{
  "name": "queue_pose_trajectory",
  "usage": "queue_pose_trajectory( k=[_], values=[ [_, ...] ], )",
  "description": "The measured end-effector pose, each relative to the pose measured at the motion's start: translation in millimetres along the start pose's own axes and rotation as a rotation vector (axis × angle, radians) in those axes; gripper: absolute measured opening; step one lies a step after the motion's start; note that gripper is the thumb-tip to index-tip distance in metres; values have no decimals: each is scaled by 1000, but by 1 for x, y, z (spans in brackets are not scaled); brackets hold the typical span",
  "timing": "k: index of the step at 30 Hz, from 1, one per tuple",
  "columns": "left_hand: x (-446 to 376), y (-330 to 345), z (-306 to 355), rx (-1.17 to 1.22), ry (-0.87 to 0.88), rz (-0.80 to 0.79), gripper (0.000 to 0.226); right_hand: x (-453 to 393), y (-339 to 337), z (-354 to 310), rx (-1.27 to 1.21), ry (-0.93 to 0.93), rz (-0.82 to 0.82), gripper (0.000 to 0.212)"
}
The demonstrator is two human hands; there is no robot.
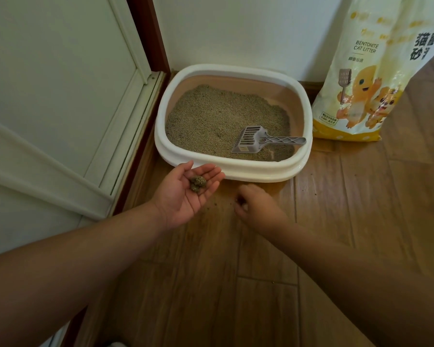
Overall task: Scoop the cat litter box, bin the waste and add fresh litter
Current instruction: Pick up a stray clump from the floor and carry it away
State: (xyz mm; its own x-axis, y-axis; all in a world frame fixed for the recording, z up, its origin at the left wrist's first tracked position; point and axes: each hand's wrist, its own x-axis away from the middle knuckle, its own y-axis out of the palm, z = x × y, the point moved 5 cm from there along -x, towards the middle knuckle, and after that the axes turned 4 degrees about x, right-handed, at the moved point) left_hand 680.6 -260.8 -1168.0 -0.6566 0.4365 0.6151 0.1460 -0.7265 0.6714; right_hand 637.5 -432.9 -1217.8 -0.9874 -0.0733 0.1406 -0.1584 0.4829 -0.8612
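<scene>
A white-rimmed litter box stands in the corner, filled with grey-brown litter. A grey slotted scoop lies in it at the front right, handle pointing right. My left hand is palm up just in front of the box rim, fingers relaxed, carrying a few litter clumps. My right hand is down at the wooden floor, fingers curled with the tips pinched together around a small dark piece; what it is I cannot make out.
A yellow and white bag of bentonite cat litter stands against the wall right of the box. A white door and frame fill the left side. Loose litter grains dot the wooden floor between my hands.
</scene>
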Motion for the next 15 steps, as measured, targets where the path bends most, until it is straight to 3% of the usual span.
queue_pose_trajectory(
  k=[5,11,15],
  values=[
    [2,0,2,-12,32,35,46,0,-58,-36,-230,-253,355,12],
    [11,10,-2,-31,-6,-40,51,-5,-69,-76,-310,-445,303,17],
    [10,6,4,16,9,-34,49,-3,-68,-76,-356,-428,378,13]
  ],
)
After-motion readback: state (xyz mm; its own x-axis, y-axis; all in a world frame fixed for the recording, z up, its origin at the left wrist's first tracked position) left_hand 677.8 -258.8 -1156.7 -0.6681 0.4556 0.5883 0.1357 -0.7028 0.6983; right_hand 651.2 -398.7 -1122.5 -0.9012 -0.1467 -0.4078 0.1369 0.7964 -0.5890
